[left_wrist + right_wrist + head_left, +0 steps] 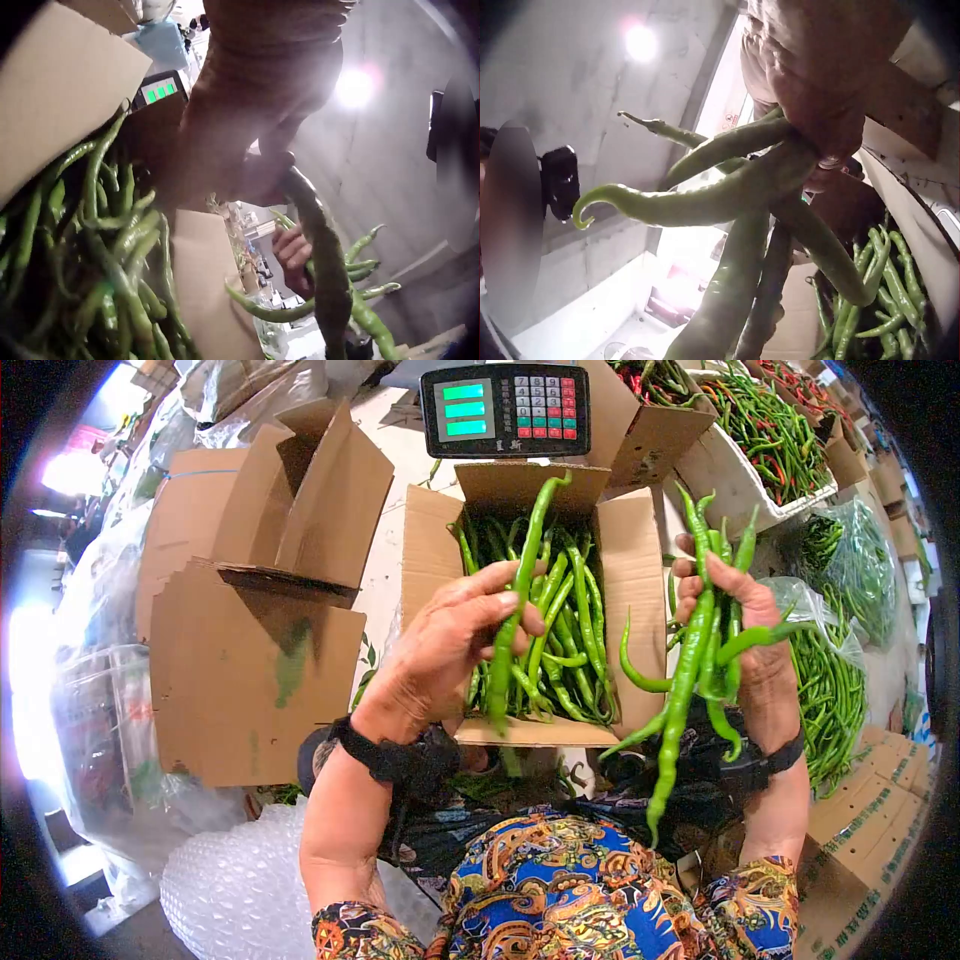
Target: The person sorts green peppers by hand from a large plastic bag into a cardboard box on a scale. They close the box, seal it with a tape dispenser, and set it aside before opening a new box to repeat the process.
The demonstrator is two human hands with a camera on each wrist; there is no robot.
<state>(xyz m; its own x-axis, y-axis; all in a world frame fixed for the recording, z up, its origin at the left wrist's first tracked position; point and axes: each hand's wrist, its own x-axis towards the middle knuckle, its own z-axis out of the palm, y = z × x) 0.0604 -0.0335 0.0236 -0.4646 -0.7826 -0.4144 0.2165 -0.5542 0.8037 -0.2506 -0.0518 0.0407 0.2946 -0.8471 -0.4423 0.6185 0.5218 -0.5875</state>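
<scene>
My left hand pinches one long green chili pepper between thumb and fingers, over the left part of an open cardboard box. Inside the box lie many green chili peppers. To the right of the box, my right hand grips a loose bunch of green chili peppers, with tips and stems sticking out at several angles. In the right wrist view, the bunched peppers fan out below the palm. The left wrist view shows the single pepper hanging from the fingertips.
Behind the box stands a scale display with lit green readouts. Empty cardboard boxes are at the left. A white crate of red and green peppers is at the back right, and a plastic bag of green peppers lies at the right.
</scene>
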